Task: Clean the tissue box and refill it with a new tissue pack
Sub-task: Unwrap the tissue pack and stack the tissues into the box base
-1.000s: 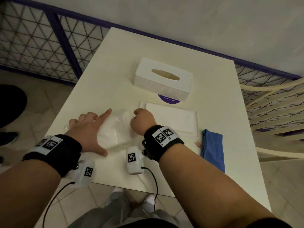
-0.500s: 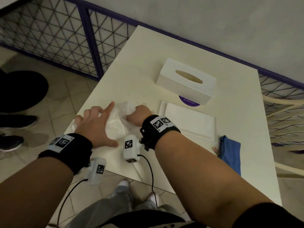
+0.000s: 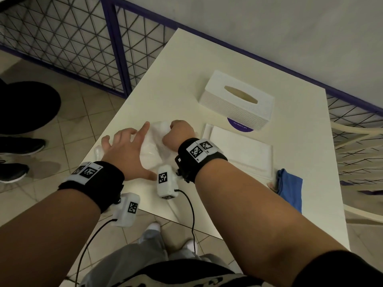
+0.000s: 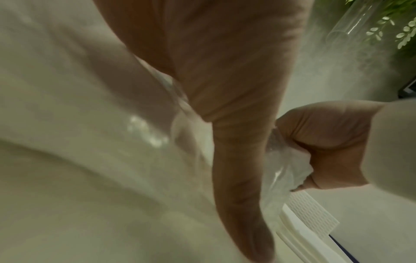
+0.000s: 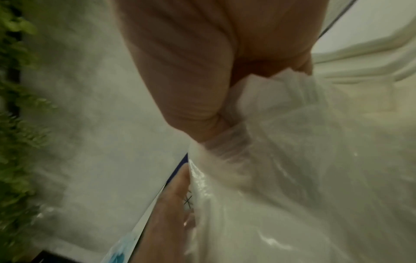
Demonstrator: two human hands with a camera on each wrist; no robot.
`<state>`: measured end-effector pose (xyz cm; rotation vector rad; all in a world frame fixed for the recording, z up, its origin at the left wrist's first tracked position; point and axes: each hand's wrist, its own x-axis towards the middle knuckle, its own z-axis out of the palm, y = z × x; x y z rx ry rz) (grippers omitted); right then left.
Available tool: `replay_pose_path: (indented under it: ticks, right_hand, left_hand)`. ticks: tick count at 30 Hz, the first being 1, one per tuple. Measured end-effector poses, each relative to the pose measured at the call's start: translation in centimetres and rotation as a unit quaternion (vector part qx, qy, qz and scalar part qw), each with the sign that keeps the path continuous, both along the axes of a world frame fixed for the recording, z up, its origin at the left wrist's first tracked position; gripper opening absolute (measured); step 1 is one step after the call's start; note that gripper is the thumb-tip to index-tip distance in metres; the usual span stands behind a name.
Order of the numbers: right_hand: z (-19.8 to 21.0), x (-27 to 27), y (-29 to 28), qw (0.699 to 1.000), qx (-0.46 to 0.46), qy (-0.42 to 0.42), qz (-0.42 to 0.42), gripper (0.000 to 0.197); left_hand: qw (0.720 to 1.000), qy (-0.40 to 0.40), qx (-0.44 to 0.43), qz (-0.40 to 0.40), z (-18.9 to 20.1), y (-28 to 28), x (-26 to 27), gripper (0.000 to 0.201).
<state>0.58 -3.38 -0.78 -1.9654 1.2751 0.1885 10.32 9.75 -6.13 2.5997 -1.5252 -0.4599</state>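
A tissue pack [image 3: 152, 151] in clear plastic wrap lies on the white table [image 3: 170, 79] near its front left corner. My left hand [image 3: 126, 150] presses flat on it with straight, spread fingers. My right hand [image 3: 179, 134] is curled in a fist on the wrap's right end, where tissue and plastic [image 4: 283, 169] bunch in its grip. In the right wrist view the gathered wrap [image 5: 281, 142] runs out from the fist. The white textured tissue box cover [image 3: 237, 100] stands behind, slot up. Its flat white base [image 3: 240, 151] lies to the right of my hands.
A folded blue cloth [image 3: 290, 189] lies at the table's front right. A purple round sticker [image 3: 241, 126] shows under the cover's front edge. Metal mesh fencing [image 3: 62, 38] and a wall run behind. A white chair [image 3: 360, 141] stands right; someone's dark shoes [image 3: 18, 146] are on the floor left.
My right fist has moved left across the pack toward my left hand, bunching the wrap. The head view has swung left. My left hand stays pressed on the pack.
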Motion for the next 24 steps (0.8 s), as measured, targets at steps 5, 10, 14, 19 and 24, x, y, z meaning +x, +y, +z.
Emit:
replay_pose_path:
  ticks: [5,10,14,19,24]
  right_hand:
    - [0.0,-0.7,0.0,0.994,0.097,0.008,-0.048,0.024]
    - [-0.2,-0.4,0.6,0.998,0.034,-0.034,-0.045,0.035]
    - [-0.2,-0.7,0.3,0.993,0.056,-0.046,-0.095,0.044]
    - [0.4,-1.9,-0.4,0.993,0.109,0.016,-0.053,0.020]
    - [2.3,-2.7,-1.7,0.999,-0.035,-0.027,-0.025,0.052]
  left_hand:
    - [1.000,-0.006,0.018,-0.023,-0.4,0.2,-0.8,0.143]
    - [0.999,-0.020,0.048,-0.015,-0.5,-0.1,-1.0,0.148]
    - [0.998,-0.018,0.053,-0.004,-0.5,0.0,-1.0,0.148]
    - [0.999,-0.024,0.041,-0.006,-0.6,0.0,-1.5,0.143]
    - [0.998,-0.021,0.057,0.006,0.2,0.0,-1.6,0.141]
